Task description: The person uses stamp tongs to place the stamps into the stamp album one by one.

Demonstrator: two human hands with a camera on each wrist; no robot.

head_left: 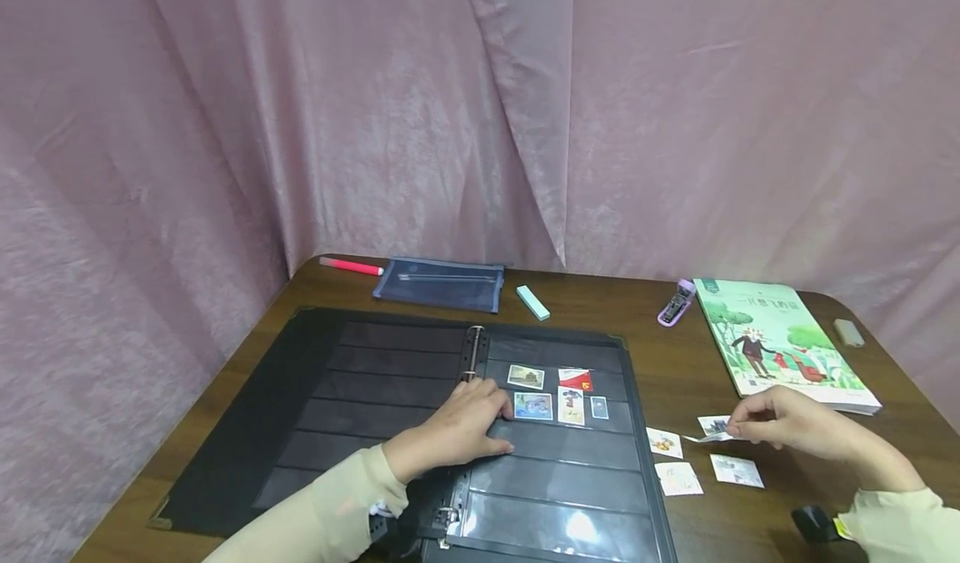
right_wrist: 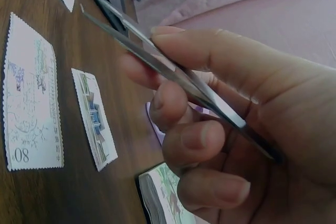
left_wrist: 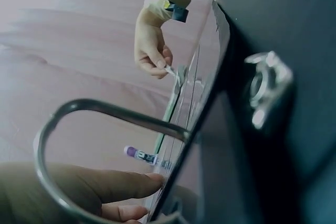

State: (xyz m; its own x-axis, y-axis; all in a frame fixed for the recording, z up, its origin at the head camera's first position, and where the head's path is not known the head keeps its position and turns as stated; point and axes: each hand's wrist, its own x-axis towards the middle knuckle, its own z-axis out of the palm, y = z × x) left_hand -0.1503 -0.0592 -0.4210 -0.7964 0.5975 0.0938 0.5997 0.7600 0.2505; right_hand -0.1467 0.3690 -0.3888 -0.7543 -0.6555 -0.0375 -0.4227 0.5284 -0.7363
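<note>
Nearest the camera, at seven o'clock in the head view, a pale sleeve point(head_left: 322, 505) is stretched across a black album point(head_left: 247, 429), which is spread on a wooden table point(head_left: 750, 525). Beside the ring spine, the right page point(head_left: 555, 473) is touched by the left hand point(head_left: 461, 425), its thumb parted from its fingers. Five mounted stamps point(head_left: 533, 406) are tucked into that page, at two o'clock from that hand. Between thumb and fingers of the right hand point(head_left: 810, 425), tweezers point(right_wrist: 184, 80) are clamped, their tips apart. Four loose stamps point(head_left: 737, 470) are scattered near it towards nine o'clock, by the album's edge. At eleven o'clock from the right hand, a picture book point(head_left: 787, 342) is placed; past the album's top edge, at roughly eleven o'clock from its middle, a blue pouch point(head_left: 442, 292) is laid.
</note>
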